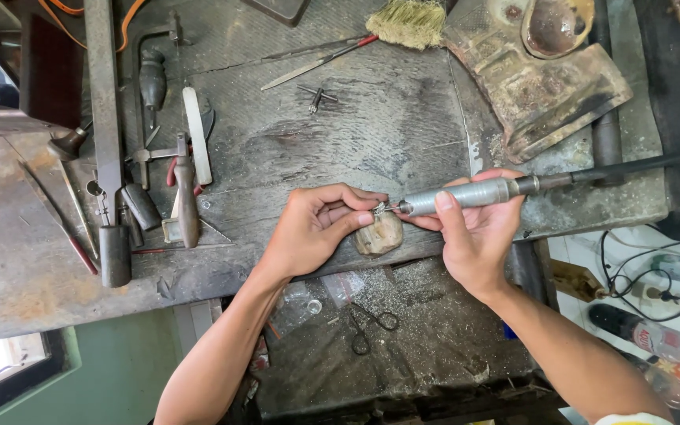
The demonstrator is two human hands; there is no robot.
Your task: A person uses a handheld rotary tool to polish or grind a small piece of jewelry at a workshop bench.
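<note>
My left hand [316,228] pinches a tiny silver metal piece [378,208] between thumb and fingertips, resting against a worn wooden bench peg [379,234] at the bench's front edge. My right hand [474,232] grips a grey rotary handpiece [466,194] like a pen. Its tip touches the small piece. A black flexible shaft [631,165] runs from the handpiece off to the right.
On the dark worn workbench [340,126] lie files, a saw frame and hand tools [143,181] at the left, a brush [407,22] at the top, a rusty metal block [537,86] at the upper right. Below, a tray [434,346] holds filings and small pliers [367,327].
</note>
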